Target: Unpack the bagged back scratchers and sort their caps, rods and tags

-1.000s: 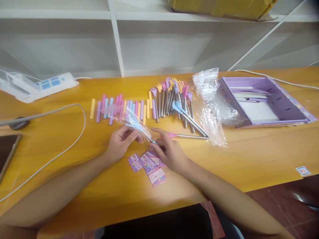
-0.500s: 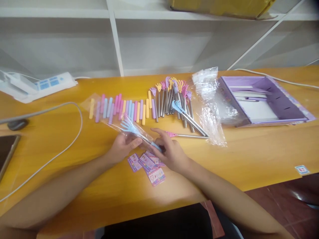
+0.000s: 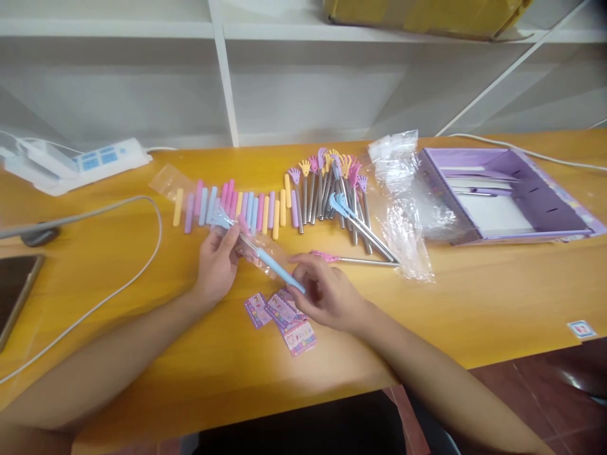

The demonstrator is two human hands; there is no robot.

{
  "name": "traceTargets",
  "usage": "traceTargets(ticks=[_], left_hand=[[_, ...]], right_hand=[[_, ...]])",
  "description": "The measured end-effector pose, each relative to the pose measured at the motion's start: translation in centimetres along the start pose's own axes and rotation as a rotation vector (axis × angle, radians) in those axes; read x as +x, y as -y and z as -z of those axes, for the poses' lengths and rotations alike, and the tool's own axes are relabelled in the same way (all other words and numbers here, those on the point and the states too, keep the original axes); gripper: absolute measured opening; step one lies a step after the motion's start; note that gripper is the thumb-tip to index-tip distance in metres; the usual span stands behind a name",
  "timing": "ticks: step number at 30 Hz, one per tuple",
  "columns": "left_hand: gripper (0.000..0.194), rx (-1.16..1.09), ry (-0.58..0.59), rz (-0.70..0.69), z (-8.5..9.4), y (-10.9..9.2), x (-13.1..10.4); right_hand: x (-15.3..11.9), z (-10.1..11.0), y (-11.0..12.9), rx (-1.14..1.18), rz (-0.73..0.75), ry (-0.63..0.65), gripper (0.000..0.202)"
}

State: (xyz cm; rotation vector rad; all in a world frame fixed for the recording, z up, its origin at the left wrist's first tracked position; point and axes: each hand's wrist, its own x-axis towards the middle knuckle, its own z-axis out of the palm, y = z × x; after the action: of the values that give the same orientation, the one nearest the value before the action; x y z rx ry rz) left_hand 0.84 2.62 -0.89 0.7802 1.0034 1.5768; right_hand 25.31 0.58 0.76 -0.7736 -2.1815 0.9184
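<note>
A light blue back scratcher (image 3: 277, 268) with a hand-shaped head lies slantwise inside a clear plastic bag (image 3: 256, 246). My left hand (image 3: 219, 262) is closed on it through the bag, just below the scratcher's head. At the lower end of the blue handle is my right hand (image 3: 329, 291), its thumb and curled fingers about the tip and the index finger stretched out. Below the bag lie several small printed purple cards (image 3: 282, 309). A pink back scratcher (image 3: 327, 256) rests on the table beyond my right hand.
Behind the bag runs a row of colored handle tubes (image 3: 227, 201). More back scratchers (image 3: 327, 183) lie to their right, then empty clear bags (image 3: 403, 202) and an open purple box (image 3: 516, 237). A power strip (image 3: 104, 158) and a white cable (image 3: 159, 234) are at left.
My left hand has drawn left and up with the scratcher's head, bringing more of the blue handle into view. My right hand has stayed near the handle's end.
</note>
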Motion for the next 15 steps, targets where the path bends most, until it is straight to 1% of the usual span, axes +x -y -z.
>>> traceTargets(ticks=[3, 6, 10, 13, 15], left_hand=[[0.032, 0.020, 0.030, 0.015, 0.1, 0.2, 0.1], [0.034, 0.071, 0.059, 0.038, 0.4, 0.4, -0.1], [0.037, 0.166, 0.108, 0.061, 0.7, 0.6, -0.5], [0.036, 0.191, 0.149, 0.081, 0.8, 0.6, -0.6], [0.035, 0.190, 0.149, 0.087, 0.7, 0.5, -0.6]], right_hand=[[0.1, 0.6, 0.1, -0.018, 0.033, 0.097, 0.028], [0.2, 0.6, 0.0, -0.077, 0.074, 0.130, 0.027], [0.2, 0.0, -0.7, -0.145, 0.119, 0.074, 0.032], [0.1, -0.3, -1.0, -0.155, 0.146, -0.002, 0.030], [0.1, -0.3, -1.1, -0.154, 0.176, -0.052, 0.029]])
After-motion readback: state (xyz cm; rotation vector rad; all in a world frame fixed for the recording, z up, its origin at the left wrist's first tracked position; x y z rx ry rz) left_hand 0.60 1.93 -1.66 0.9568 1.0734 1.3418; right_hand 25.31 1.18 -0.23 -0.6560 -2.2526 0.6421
